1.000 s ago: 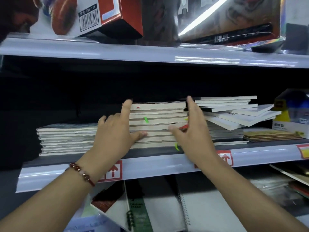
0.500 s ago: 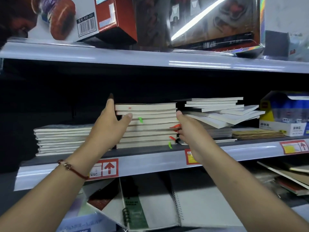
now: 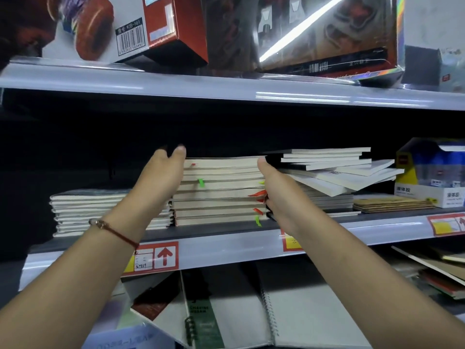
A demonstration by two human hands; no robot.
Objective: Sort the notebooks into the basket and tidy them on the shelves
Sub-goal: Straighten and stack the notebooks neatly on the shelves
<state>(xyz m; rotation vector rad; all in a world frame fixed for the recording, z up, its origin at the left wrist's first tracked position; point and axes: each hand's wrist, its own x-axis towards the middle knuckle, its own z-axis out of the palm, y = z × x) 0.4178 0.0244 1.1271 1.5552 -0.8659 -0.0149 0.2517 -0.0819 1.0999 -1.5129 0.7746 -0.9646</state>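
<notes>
A squared stack of cream-edged notebooks (image 3: pixel 221 192) with green and red tabs sits mid-shelf. My left hand (image 3: pixel 161 177) lies flat against the stack's left side, with the fingertips over its top back corner. My right hand (image 3: pixel 276 195) presses its right side, fingers tucked behind the edge, so the stack is clamped between both palms. To the left is a lower, tidy pile of notebooks (image 3: pixel 85 212). To the right is a crooked pile (image 3: pixel 334 170) whose upper notebooks are fanned out and tilted. No basket is in view.
Thin brown notebooks (image 3: pixel 392 205) and a blue-and-white box (image 3: pixel 432 177) stand at the far right of the grey shelf (image 3: pixel 226 250). Spiral notebooks (image 3: pixel 302 311) lean on the shelf below. Boxed goods (image 3: pixel 125 28) fill the shelf above, low over the stacks.
My hands moved from the front face of the middle stack to its left and right sides and now reach deeper along them. The stack looks more even.
</notes>
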